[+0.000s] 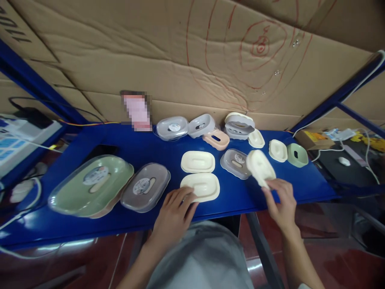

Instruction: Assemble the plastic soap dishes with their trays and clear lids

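The raised lid point(261, 164) in the right hand point(282, 200) is blurred and covers one end of a grey box point(234, 162); the left hand point(174, 212) hides a corner of the near lid point(207, 188); the label point(95, 176) print — too small to read; the pink panel point(136, 111) — pixelated; both forearms point(146, 253) run off the bottom edge.

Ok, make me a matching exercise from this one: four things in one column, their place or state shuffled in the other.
1. Left hand
2. Large green container
3. Right hand
4. Small green container

A. Farthest right of the containers on the blue table
B. Holding a tilted cream piece
C. Leftmost container
D. Over the edge of a flat cream piece

Pairs: 1-D, 2-C, 3-B, 4-A
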The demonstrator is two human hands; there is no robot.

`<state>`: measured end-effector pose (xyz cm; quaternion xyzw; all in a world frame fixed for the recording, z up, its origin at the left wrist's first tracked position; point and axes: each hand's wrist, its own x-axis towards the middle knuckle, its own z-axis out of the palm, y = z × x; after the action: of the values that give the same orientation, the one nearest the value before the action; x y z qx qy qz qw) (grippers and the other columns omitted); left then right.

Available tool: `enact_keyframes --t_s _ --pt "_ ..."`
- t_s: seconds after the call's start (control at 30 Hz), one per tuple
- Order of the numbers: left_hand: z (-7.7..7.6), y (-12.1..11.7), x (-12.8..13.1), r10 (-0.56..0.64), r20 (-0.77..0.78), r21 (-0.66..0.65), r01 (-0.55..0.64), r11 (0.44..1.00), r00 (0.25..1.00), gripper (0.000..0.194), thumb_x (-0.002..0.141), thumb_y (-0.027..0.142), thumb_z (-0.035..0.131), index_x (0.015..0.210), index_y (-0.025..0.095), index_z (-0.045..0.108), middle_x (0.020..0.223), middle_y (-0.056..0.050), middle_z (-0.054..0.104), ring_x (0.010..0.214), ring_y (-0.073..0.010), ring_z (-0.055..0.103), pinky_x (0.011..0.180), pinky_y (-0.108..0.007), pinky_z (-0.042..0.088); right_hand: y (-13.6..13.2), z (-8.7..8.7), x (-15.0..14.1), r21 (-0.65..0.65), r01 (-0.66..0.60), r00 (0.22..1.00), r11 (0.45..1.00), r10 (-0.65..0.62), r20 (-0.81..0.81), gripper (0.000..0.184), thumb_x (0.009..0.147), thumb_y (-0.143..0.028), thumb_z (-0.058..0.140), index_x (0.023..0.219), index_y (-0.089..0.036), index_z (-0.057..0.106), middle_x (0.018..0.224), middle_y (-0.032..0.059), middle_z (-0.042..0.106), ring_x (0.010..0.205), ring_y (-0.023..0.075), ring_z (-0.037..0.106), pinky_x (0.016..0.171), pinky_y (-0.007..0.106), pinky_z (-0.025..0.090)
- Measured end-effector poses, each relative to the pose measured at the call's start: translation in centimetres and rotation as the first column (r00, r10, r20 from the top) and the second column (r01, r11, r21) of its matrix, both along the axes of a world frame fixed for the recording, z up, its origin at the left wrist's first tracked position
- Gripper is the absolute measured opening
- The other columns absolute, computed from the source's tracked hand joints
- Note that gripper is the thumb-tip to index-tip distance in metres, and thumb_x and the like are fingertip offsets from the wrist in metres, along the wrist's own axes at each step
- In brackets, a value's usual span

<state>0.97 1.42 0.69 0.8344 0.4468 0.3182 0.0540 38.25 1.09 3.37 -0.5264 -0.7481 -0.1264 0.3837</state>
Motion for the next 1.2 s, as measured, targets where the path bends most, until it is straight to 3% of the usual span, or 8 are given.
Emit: enact_keyframes --t_s 0.17,0.27,0.53,0.67,0.8,1.0,1.1,1.2 --pt "-0.1 0.0 0.2 0.047 0.004 0.004 -0.047 0.999 0.999 0.011 0.104 0.019 0.061 0.114 0.022 0.063 0.125 -0.009 0.07 0.12 -0.0266 0.065 0.103 -0.043 0.049 -2.6 -0.2 -5.8 -0.225 -0.246 0.963 0.943 0.264 0.056 0.021 0.103 -0.018 0.065 0.124 -0.023 0.067 0.106 0.006 0.073 0.102 0.0246 0.066 0.103 0.048 0.045" --pt "-0.2 -0.1 0.3 0.078 0.014 0.022 -0.078 0.997 0.997 0.009 0.102 0.019 0.062 0.111 0.022 0.063 0.124 -0.01 0.07 0.119 -0.0278 0.065 0.103 -0.044 0.049 -2.5 -1.2 -6.2 -0.341 -0.2 0.967 0.919 0.241 0.081 0.023 0.106 -0.022 0.061 0.128 -0.023 0.067 0.109 0.0067 0.073 0.105 0.0249 0.065 0.103 0.048 0.044" --pt "0.0 -0.1 0.1 0.011 -0.013 0.01 -0.011 1.0 1.0 0.011 0.099 0.016 0.059 0.108 0.021 0.062 0.121 -0.01 0.069 0.116 -0.0269 0.066 0.103 -0.045 0.05 0.2 -1.1 -5.6 -0.312 -0.044 0.981 0.949 0.101 0.168 0.028 0.109 -0.024 0.055 0.133 -0.024 0.07 0.116 0.0087 0.075 0.111 0.0266 0.067 0.104 0.048 0.044" --pt "0.0 -0.1 0.0 0.002 -0.023 0.007 -0.002 1.0 1.0 0.011 0.1 0.017 0.058 0.11 0.021 0.062 0.122 -0.011 0.069 0.116 -0.0269 0.066 0.103 -0.046 0.05 3.0 1.4 -7.4 -0.301 -0.028 0.957 0.953 0.112 0.267 0.029 0.11 -0.032 0.054 0.132 -0.023 0.07 0.123 0.0094 0.076 0.117 0.0281 0.067 0.113 0.051 0.039" --pt "0.1 -0.1 0.1 -0.007 -0.034 0.008 0.008 1.0 0.999 0.012 0.1 0.017 0.059 0.11 0.02 0.063 0.122 -0.011 0.07 0.116 -0.0271 0.066 0.103 -0.046 0.05 9.2 4.0 -10.4 -0.272 -0.029 0.946 0.962 0.115 0.304 0.034 0.111 -0.031 0.049 0.138 -0.02 0.068 0.134 0.0132 0.074 0.128 0.0294 0.064 0.115 0.047 0.039" --pt "0.1 -0.1 0.0 -0.005 -0.024 0.012 0.005 1.0 1.0 0.011 0.1 0.017 0.059 0.109 0.021 0.064 0.122 -0.01 0.07 0.114 -0.0267 0.068 0.102 -0.045 0.052 19.0 4.8 -13.1 -0.47 0.167 0.884 0.867 0.08 0.461 0.028 0.1 -0.021 0.063 0.126 -0.013 0.074 0.132 0.0209 0.075 0.13 0.0373 0.065 0.119 0.059 0.032" --pt "0.1 -0.1 0.0 -0.009 -0.02 -0.004 0.009 1.0 1.0 0.011 0.1 0.017 0.059 0.109 0.021 0.062 0.125 -0.011 0.069 0.116 -0.027 0.067 0.102 -0.047 0.053 19.2 5.6 -12.4 -0.472 0.159 0.892 0.867 0.079 0.445 0.024 0.103 -0.022 0.058 0.119 -0.017 0.076 0.125 0.0164 0.078 0.122 0.0341 0.069 0.116 0.056 0.036" --pt "0.0 -0.2 -0.1 -0.005 -0.016 -0.01 0.005 1.0 1.0 0.011 0.1 0.017 0.059 0.109 0.022 0.061 0.131 -0.012 0.067 0.121 -0.0289 0.066 0.103 -0.049 0.055 15.7 6.9 -10.9 -0.415 0.038 0.94 0.909 0.108 0.323 0.025 0.107 -0.03 0.056 0.119 -0.02 0.075 0.129 0.0125 0.078 0.124 0.0315 0.069 0.118 0.055 0.037"
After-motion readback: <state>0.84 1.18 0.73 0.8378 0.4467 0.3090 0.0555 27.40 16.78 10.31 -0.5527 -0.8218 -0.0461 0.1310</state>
